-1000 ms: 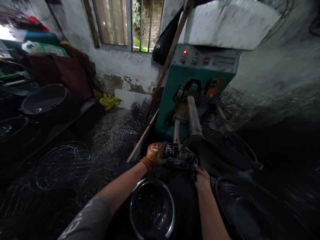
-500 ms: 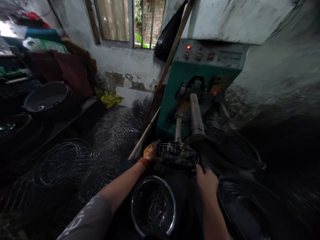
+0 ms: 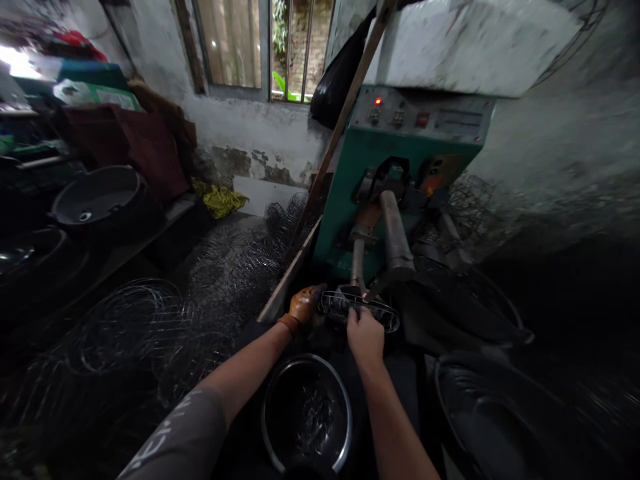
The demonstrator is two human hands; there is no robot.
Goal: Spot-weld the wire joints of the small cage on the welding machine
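A round wire guard (image 3: 384, 313) lies under the two metal arms (image 3: 395, 237) of a green welding machine (image 3: 400, 160). My left hand (image 3: 304, 307), in an orange-brown glove, grips the guard's left rim. My bare right hand (image 3: 365, 335) rests on the guard's near rim at its middle, fingers curled over the wires. A shiny metal bowl (image 3: 273, 393) holding small wire pieces sits just below my hands, between my forearms.
Piles of finished wire guards (image 3: 135, 327) cover the floor at left. A dark basin (image 3: 95, 197) stands on a shelf at far left, another dark tub (image 3: 490, 407) at right. A wooden stick (image 3: 340, 127) leans against the machine. Barred window (image 3: 265, 47) behind.
My right hand has moved left and forward from the guard's right side onto its near middle rim. The guard looks turned flatter. My left hand has stayed on the left rim.
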